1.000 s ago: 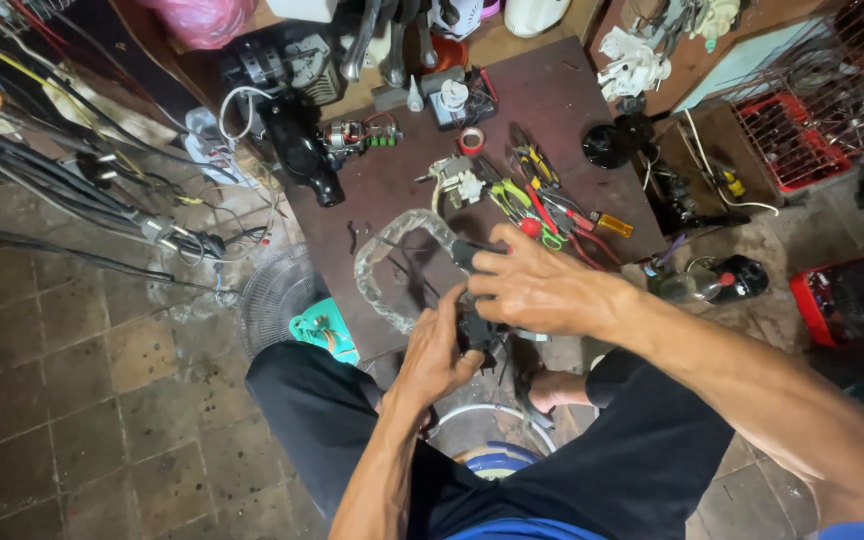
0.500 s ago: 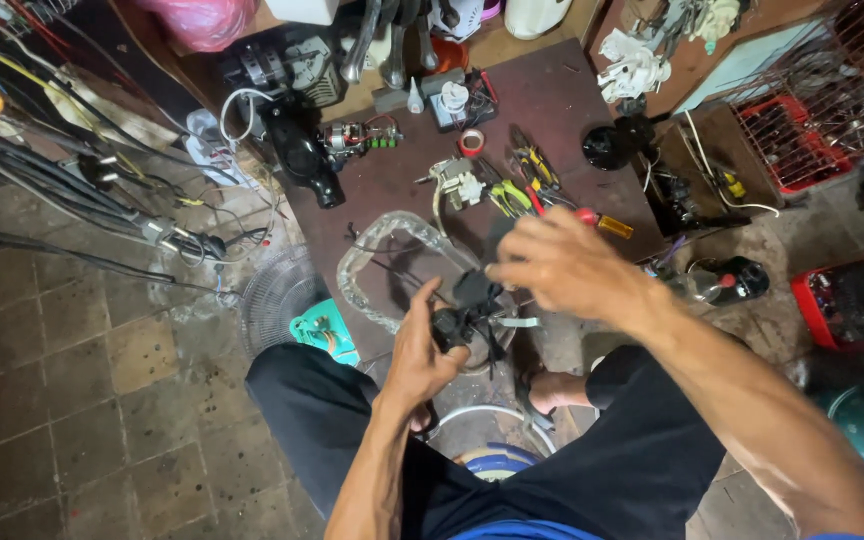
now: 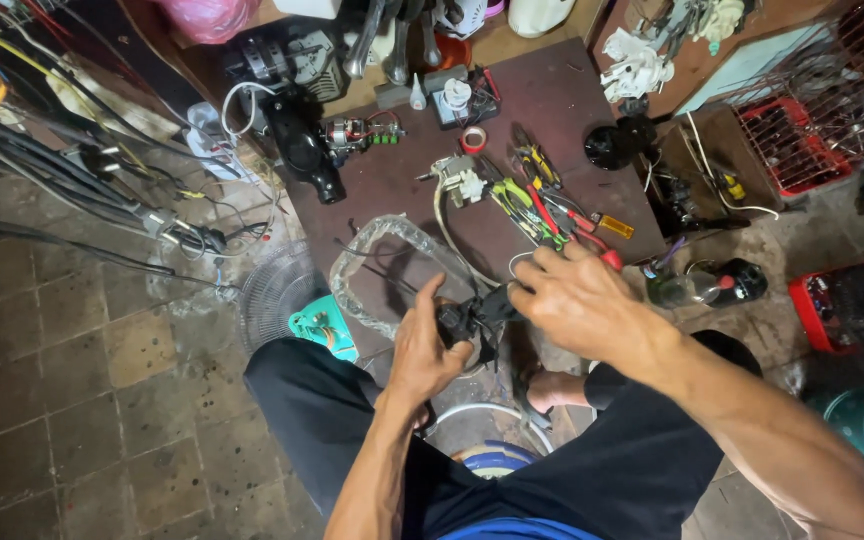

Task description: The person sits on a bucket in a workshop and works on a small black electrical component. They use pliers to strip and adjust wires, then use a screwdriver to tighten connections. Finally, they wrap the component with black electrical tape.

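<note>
My left hand [image 3: 426, 350] grips a small black electrical part [image 3: 459, 318] with wires over my lap. My right hand [image 3: 577, 300] pinches the other end of the same black part and its thin wires at the fingertips. Both hands meet just above the near edge of a dark brown board [image 3: 552, 100]. A clear plastic bag [image 3: 384, 262] lies on the board just beyond my left thumb. Pliers and screwdrivers with red, green and yellow handles [image 3: 537, 205] lie a little past my right hand.
A black motor housing [image 3: 304, 150], a small motor with coloured wires [image 3: 352, 132], a red tape roll [image 3: 472, 139] and a white plug part [image 3: 460, 180] lie on the board. A fan grille [image 3: 277, 292] leans at the left. Red crates [image 3: 787, 140] stand right; cables run left.
My right hand has drawn back from the tools to the black part, and both hands have shifted slightly toward me with the part held between them.
</note>
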